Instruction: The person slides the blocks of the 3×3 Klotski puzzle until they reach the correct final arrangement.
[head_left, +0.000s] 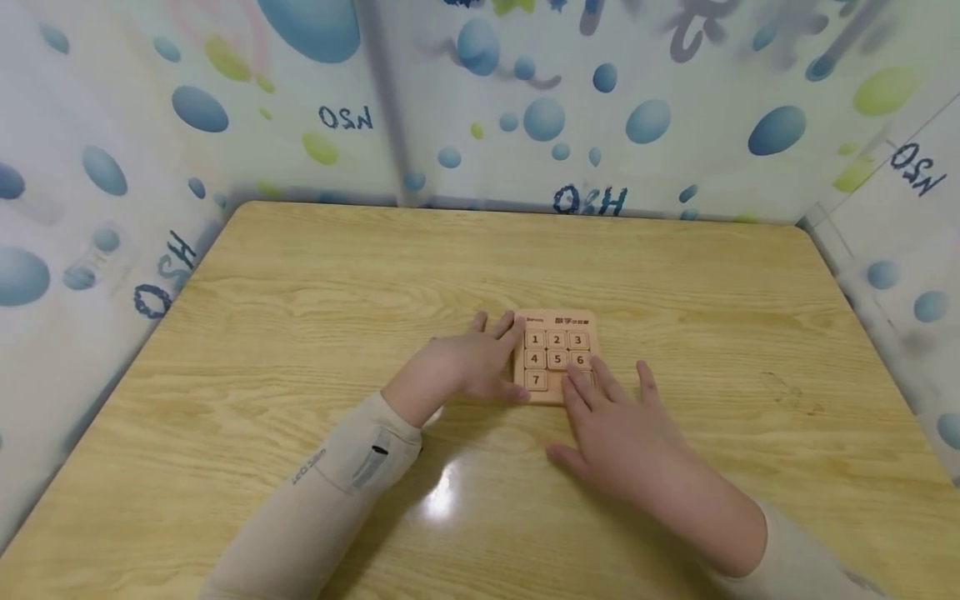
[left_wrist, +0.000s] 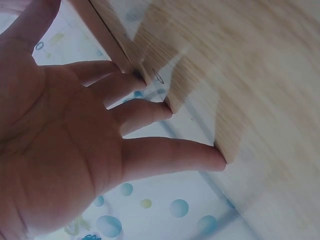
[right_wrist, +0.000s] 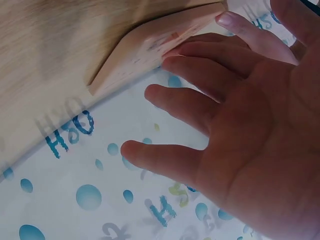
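Observation:
A wooden number slide puzzle [head_left: 546,359] lies flat on the table, in the head view's middle. Tiles 1 to 7 show on it; a bare slot [head_left: 555,381] is right of the 7, and fingers partly cover the bottom right tile. My left hand [head_left: 480,362] rests at the puzzle's left side, index fingertip by the top left corner, thumb at the bottom left, other fingers spread on the table. My right hand [head_left: 630,429] reaches over the lower right corner, its straight index and middle fingertips at the tiles there. Its thumb stays apart, below the puzzle.
The wood-grain table [head_left: 360,283] spreads out on all sides of the puzzle. White walls with blue and green spots [head_left: 543,119] stand close along its back, left and right edges. A bright light reflection [head_left: 442,492] shows on the tabletop between the forearms.

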